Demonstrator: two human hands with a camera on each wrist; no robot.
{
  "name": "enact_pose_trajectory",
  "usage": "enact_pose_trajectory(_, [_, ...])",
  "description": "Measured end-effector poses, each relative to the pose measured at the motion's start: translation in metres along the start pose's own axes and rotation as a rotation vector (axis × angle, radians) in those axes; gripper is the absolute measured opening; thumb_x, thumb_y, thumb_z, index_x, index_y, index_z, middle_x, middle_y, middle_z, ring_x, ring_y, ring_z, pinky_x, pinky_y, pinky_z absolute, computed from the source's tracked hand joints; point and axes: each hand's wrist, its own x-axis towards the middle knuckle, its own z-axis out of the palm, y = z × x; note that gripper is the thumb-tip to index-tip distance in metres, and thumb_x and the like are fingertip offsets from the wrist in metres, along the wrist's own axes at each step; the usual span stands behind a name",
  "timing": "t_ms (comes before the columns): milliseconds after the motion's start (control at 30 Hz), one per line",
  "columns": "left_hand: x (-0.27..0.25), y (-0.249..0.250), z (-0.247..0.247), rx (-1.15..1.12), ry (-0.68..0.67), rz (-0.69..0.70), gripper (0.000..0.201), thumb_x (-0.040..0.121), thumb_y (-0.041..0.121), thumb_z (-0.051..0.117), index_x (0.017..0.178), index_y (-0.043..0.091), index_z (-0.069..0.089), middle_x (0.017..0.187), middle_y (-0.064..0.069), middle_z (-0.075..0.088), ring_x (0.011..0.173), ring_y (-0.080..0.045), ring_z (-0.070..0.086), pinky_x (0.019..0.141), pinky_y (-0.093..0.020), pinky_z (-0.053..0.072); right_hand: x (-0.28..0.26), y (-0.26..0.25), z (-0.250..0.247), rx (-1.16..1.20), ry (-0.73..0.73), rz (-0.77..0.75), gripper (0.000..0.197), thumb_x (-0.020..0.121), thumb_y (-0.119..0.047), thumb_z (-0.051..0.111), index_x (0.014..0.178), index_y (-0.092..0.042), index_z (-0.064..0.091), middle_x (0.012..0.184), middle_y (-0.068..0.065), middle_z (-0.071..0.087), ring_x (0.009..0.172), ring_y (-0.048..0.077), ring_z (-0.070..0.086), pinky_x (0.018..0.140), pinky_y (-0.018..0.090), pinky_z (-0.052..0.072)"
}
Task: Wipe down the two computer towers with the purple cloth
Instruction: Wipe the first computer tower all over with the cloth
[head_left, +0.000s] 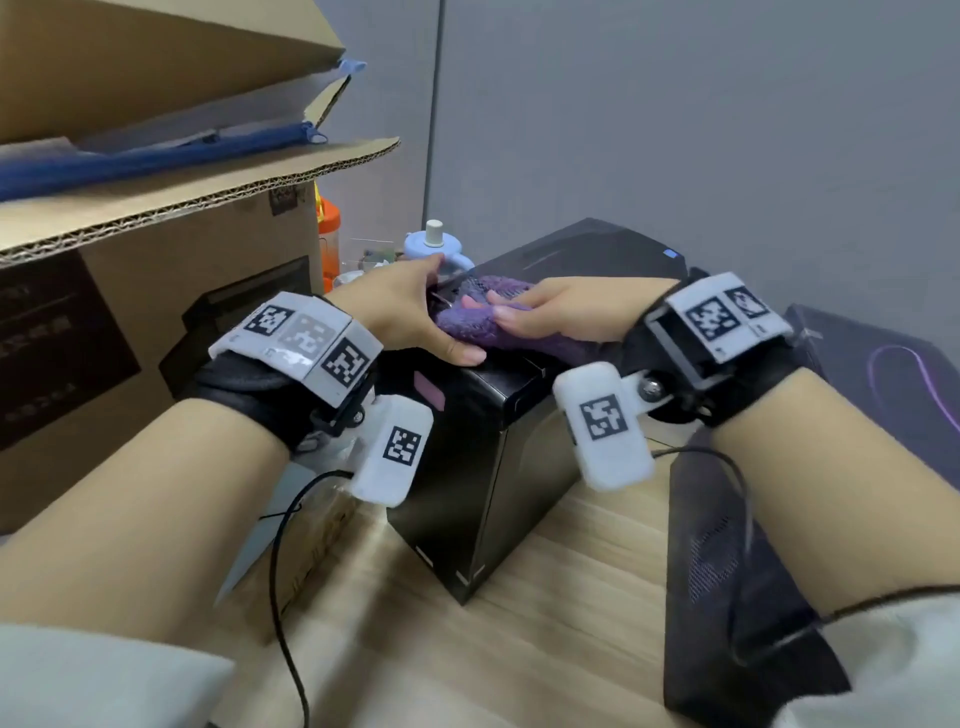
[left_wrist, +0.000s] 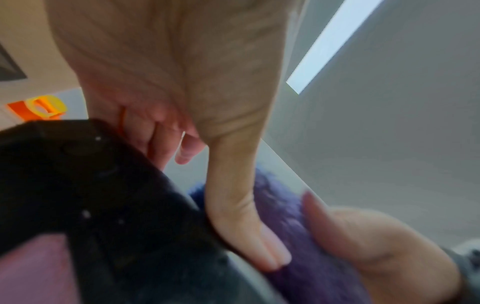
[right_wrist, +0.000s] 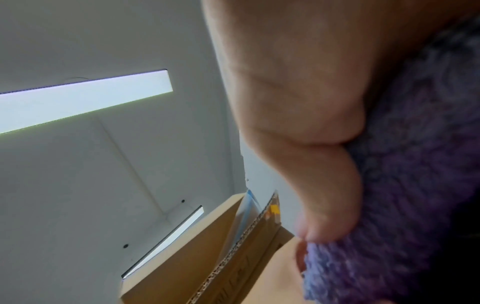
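Hands on the black box (head_left: 457, 493)
Right hand (head_left: 561, 312) clutches the purple cloth (head_left: 462, 327) atop it; left hand (head_left: 405, 312) grips its left edge, thumb flat.

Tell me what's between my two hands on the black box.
A purple cloth on the black box, touching left hand and right hand; the head view shows it.

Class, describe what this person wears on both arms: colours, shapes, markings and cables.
Behind the left hand and right hand, each wrist carries a black strap topped with white blocks printed with black square codes. A white rounded tag bearing one code hangs under each. Thin black cables trail back from both wrists toward pale sleeves.
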Motion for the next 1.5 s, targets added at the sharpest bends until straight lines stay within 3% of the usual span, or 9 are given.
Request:
enact_pose_trajectory(67, [0.001,-0.002,0.001,-0.003,-0.004,0.001,0.096,0.066,0.032,0.085,0.143,0.016,0.03,0.142,-0.004,0.048,0.128,-0.02,0.045,0.085,-0.016,0.029,-0.011,0.009,-0.003,0.007,-0.028,0.007,0.043,0.094,-0.042,0.041,0.099,-0.007,0.066,0.075,-0.024,0.067,0.071,-0.014,0.058,0.074,0.005,0.042])
enact_pose_trajectory(233, [0.002,-0.012,0.004,0.042,-0.01,-0.037,0.124,0.056,0.052,0.083,0.15,0.019,0.009,0.15,-0.006,0.038,0.135,-0.024,0.039,0.11,-0.036,0.034,-0.019,0.006,0.0,-0.05,-0.061,0.004,0.031,0.091,-0.05,0.042,0.092,-0.036,0.07,0.144,-0.016,0.042,0.137,-0.001,0.029,0.12,0.033,0.015])
enact_pose_trajectory(367, [-0.001,-0.016,0.004,0.044,0.015,0.013,0.13,0.058,0.043,0.085,0.15,0.026,-0.005,0.153,-0.007,0.034,0.139,-0.025,0.035,0.112,-0.037,0.033,-0.003,-0.017,0.008,-0.056,-0.059,-0.019,0.052,0.089,-0.057,0.041,0.132,-0.029,0.049,0.149,-0.011,0.036,0.141,0.006,0.025,0.12,0.032,0.01])
enact_pose_trajectory(767, [-0.005,-0.024,-0.001,-0.054,-0.089,0.079,0.148,0.039,0.049,0.084,0.147,0.035,-0.015,0.161,-0.007,-0.002,0.147,-0.022,0.015,0.116,-0.034,0.017,0.022,-0.038,0.013,-0.184,-0.038,-0.045,0.049,0.1,-0.037,0.03,0.145,-0.018,0.029,0.157,0.0,0.015,0.146,0.014,0.006,0.118,0.032,0.005])
enact_pose_trajectory(900, [-0.004,-0.021,-0.013,-0.083,-0.167,0.075,0.152,0.027,0.062,0.08,0.146,0.04,-0.012,0.161,0.0,0.005,0.147,-0.021,0.013,0.117,-0.036,0.017,0.006,-0.012,0.0,-0.108,-0.072,-0.082,0.045,0.094,-0.045,0.043,0.13,-0.02,0.053,0.15,-0.012,0.034,0.14,0.008,0.028,0.118,0.031,0.014])
enact_pose_trajectory(1100, [0.004,-0.002,-0.021,0.044,-0.135,0.02,0.129,0.047,0.089,0.052,0.151,0.026,0.008,0.16,0.001,0.016,0.144,-0.02,0.023,0.12,-0.039,0.017,-0.012,0.013,-0.012,0.118,-0.124,0.023,0.064,0.066,-0.057,0.067,0.094,0.001,0.068,0.124,0.027,0.056,0.121,0.039,0.051,0.093,0.046,0.049])
enact_pose_trajectory(1200, [0.013,0.015,-0.021,0.127,-0.158,-0.027,0.115,0.054,0.071,0.057,0.15,0.023,0.015,0.158,0.0,0.023,0.144,-0.021,0.025,0.12,-0.041,0.019,-0.02,0.024,-0.024,0.242,-0.049,0.028,0.037,0.088,-0.035,0.056,0.059,-0.013,0.059,0.056,0.0,0.061,0.05,0.009,0.053,0.049,0.02,0.037])
enact_pose_trajectory(1367, [0.03,0.035,-0.014,0.324,-0.166,-0.085,0.098,0.055,0.064,0.074,0.136,0.018,0.042,0.137,-0.003,0.05,0.121,-0.023,0.051,0.105,-0.038,0.039,-0.003,0.04,-0.045,0.732,0.26,0.068,0.044,0.09,-0.035,0.054,0.11,0.004,0.058,0.114,0.026,0.06,0.104,0.038,0.06,0.102,0.055,0.043])
enact_pose_trajectory(1500, [0.039,0.036,-0.011,0.356,-0.173,-0.075,0.095,0.051,0.055,0.085,0.13,0.019,0.048,0.131,-0.002,0.051,0.112,-0.022,0.055,0.093,-0.038,0.049,0.019,0.051,-0.075,0.776,0.724,0.058,0.032,0.095,-0.036,0.046,0.075,-0.014,0.056,0.085,0.007,0.061,0.091,0.025,0.058,0.1,0.042,0.047])
